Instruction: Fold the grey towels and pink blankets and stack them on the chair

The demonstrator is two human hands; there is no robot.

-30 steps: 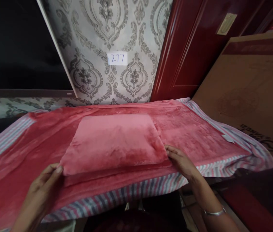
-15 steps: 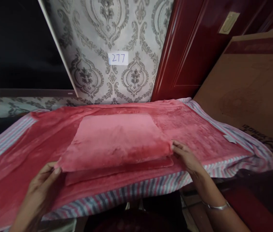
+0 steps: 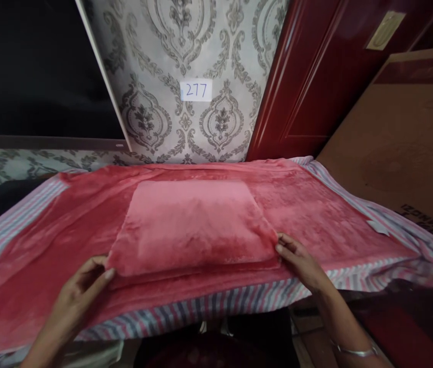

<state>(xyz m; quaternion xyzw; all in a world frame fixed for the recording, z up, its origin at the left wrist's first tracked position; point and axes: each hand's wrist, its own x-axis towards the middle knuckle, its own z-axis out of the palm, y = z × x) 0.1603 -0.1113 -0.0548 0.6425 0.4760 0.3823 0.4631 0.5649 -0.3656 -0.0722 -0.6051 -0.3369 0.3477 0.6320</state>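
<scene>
A rectangular piece of pink plush fabric (image 3: 197,225) lies over a larger pink plush blanket (image 3: 301,209). My left hand (image 3: 82,286) pinches the fabric's near left corner between thumb and fingers. At the near right corner, my right hand (image 3: 296,255) grips the edge in the same way. The near edge is held taut between both hands, close to the surface beneath. Whether the piece is a single layer or folded I cannot tell.
Under the blanket a striped cloth (image 3: 209,312) hangs over the near edge. A cardboard box (image 3: 404,138) leans at the right by a dark red door (image 3: 316,76). A black screen (image 3: 40,71) is at the left, and a paper marked 277 (image 3: 196,90) is on the wall.
Both hands have lowered the near edge of the plush fabric, so the layer under it is now mostly covered. The view has shifted slightly to the left.
</scene>
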